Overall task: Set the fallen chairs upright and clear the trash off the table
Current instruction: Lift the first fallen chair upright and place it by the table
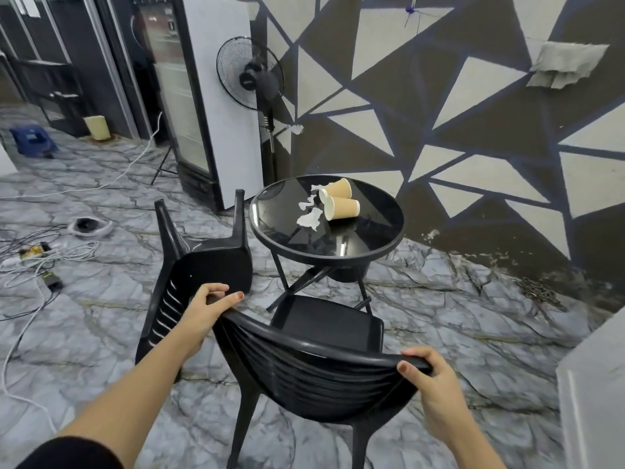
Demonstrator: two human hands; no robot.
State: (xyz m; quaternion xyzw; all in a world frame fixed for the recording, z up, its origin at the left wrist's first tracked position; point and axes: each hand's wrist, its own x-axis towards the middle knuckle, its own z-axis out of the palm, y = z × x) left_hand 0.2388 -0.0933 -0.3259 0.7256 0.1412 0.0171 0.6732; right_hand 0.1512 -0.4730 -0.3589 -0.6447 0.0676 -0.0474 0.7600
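Observation:
A black plastic chair [324,336] stands upright in front of me, facing the round black glass table [372,242]. My left hand [206,309] grips the left end of its backrest rim, and my right hand [429,377] grips the right end. A second black chair [199,265] lies tipped over to the left, legs pointing up and away. On the table lie two tan paper cups [340,199] on their sides and some crumpled white paper scraps [309,216].
A standing fan [252,74] and a glass-door fridge [189,106] stand behind the table by the patterned wall. Cables and a power strip [33,252] sprawl over the marble floor at the left. A grey surface [592,384] juts in at the lower right.

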